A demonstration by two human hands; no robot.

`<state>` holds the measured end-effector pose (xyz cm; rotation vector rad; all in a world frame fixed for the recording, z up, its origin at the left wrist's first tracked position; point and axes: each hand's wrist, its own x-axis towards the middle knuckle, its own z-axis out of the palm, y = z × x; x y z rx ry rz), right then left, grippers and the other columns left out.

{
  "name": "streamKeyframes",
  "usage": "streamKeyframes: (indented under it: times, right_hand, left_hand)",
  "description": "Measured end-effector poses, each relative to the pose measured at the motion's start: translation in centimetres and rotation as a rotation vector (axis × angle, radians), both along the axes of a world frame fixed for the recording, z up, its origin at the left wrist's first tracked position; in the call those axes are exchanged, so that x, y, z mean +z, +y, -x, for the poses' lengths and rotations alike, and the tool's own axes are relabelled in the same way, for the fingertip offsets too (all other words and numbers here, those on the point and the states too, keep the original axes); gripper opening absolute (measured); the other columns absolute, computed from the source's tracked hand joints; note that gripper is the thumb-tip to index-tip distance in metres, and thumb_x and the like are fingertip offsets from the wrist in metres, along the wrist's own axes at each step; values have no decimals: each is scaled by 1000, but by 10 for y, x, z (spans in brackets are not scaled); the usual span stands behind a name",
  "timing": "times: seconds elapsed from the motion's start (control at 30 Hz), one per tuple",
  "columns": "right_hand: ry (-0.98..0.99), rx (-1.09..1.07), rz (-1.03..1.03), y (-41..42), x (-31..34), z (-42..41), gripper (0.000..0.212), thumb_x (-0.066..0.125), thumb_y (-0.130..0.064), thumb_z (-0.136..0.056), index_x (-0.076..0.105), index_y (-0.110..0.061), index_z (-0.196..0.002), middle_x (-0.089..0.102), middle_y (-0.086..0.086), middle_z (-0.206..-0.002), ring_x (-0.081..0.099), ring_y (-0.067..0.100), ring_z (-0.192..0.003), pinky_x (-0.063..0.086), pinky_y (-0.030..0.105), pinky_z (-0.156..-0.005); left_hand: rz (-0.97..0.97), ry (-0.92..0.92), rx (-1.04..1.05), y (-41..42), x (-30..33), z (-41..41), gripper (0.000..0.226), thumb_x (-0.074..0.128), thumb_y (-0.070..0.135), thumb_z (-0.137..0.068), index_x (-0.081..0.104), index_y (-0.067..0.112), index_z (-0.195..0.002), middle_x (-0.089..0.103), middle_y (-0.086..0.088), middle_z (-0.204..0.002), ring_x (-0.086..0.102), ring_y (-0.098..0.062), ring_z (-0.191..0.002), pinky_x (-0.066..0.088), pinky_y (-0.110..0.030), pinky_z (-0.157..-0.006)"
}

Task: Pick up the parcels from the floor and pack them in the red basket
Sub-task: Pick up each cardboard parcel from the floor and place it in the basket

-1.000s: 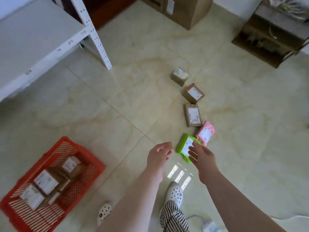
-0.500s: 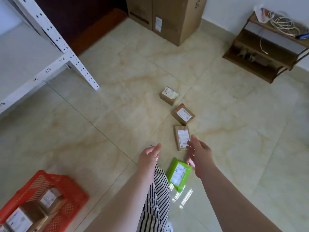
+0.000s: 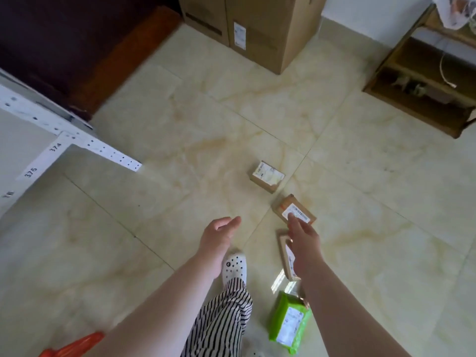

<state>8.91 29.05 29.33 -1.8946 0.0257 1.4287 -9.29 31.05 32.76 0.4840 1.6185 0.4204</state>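
Several parcels lie in a line on the tiled floor. Farthest is a small brown box [image 3: 267, 176] with a white label. Nearer is a second brown box [image 3: 294, 208], then a third brown box [image 3: 284, 253] partly hidden by my right hand. A green parcel [image 3: 289, 322] lies closest, beside my right forearm. My right hand [image 3: 303, 240] reaches forward, fingers apart, its fingertips over the second box's label, holding nothing. My left hand [image 3: 219, 238] is open and empty above bare floor. Only a corner of the red basket [image 3: 74, 346] shows at the bottom left.
A white metal shelf [image 3: 72, 143] with numbered labels stands at the left. Large cardboard boxes [image 3: 257, 29] stand at the far wall, and a low wooden rack [image 3: 427, 73] at the far right. My foot in a white clog [image 3: 234, 266] is between my hands.
I have stepped forward: the parcels moved down and closer in view, the basket slid almost out of view. My right hand passed the green parcel and now reaches over the second brown box.
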Motion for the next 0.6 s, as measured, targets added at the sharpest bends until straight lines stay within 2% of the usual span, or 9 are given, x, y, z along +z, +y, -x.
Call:
streamKeyframes:
  times: [0.13,0.33,0.4,0.47,0.5,0.53,0.6]
  right_hand:
    - [-120,-27,128,2,-46,-29,57,71,-42,-83,56,-11,-129,62,6,-106,56,22,-98,45,38,-99]
    - [-96,47,85,38,-128,-40,57,73,-47,-79,59,-19,-126,64,5,-117,61,21,-101,45,46,-103]
    - [-86,67,59,61,-160,-36,55,73,-49,-77,61,-18,-121,63,1,-106,60,18,-92,49,40,-98]
    - [-108,137,35,88,-202,-32,69,70,-63,-63,62,-16,-112,57,-5,-90,56,15,-79,52,32,-76]
    - [-121,175,33,100,-225,-30,77,67,-69,-56,61,-15,-111,54,-5,-88,51,14,-74,47,30,-64]
    - [-122,180,33,111,-248,-29,83,67,-70,-55,61,-15,-117,54,-3,-92,50,15,-74,42,29,-59]
    - [-136,146,38,129,-283,-28,82,69,-62,-69,53,-14,-134,57,3,-106,53,21,-89,44,32,-68]
  left_hand:
    - [54,6,-55,31,-45,-17,58,72,46,-78,55,20,-127,58,-3,-132,53,-20,-121,38,-45,-110]
    - [18,55,-99,68,-138,-41,73,71,44,-80,42,17,-141,43,-8,-147,46,-24,-130,37,-41,-110]
    - [-17,93,-106,89,-175,-47,76,69,42,-83,35,18,-146,37,-6,-152,41,-24,-135,33,-33,-107]
    - [-63,113,-115,113,-220,-54,78,67,39,-85,28,18,-149,31,-5,-155,36,-22,-138,30,-27,-98]
    - [-76,123,-122,125,-242,-57,80,67,39,-85,26,18,-151,29,-4,-156,35,-22,-140,29,-26,-95]
    - [-93,130,-134,136,-265,-60,82,67,38,-85,23,18,-152,27,-4,-157,34,-21,-140,27,-25,-93]
    - [-128,146,-164,154,-305,-65,85,67,38,-85,20,17,-153,23,-5,-159,32,-22,-142,27,-23,-93]
